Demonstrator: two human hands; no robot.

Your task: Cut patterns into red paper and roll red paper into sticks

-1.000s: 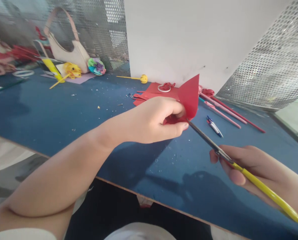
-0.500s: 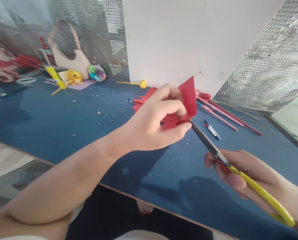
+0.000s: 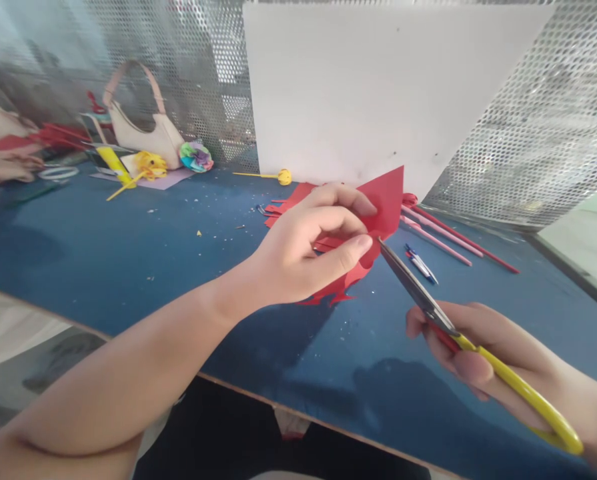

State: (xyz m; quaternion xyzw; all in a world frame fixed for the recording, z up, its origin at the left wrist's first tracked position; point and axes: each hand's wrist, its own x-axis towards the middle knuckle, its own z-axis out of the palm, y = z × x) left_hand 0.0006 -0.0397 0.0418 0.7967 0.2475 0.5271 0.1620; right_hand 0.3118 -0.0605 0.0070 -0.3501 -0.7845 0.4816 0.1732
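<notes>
Above the blue table, left hand pinching red paper, right hand gripping scissors.

hands 2 | scissors 1 | red paper piece held 1 | handbag 1 | pens 1

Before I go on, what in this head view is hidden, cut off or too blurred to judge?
- Red paper: its middle is hidden behind the left hand.
- Scissors: the yellow handle loop is partly covered by the right hand.
- Another person's hand: cut off by the left edge and blurred.
- Pens on the table: too small to read.
</notes>
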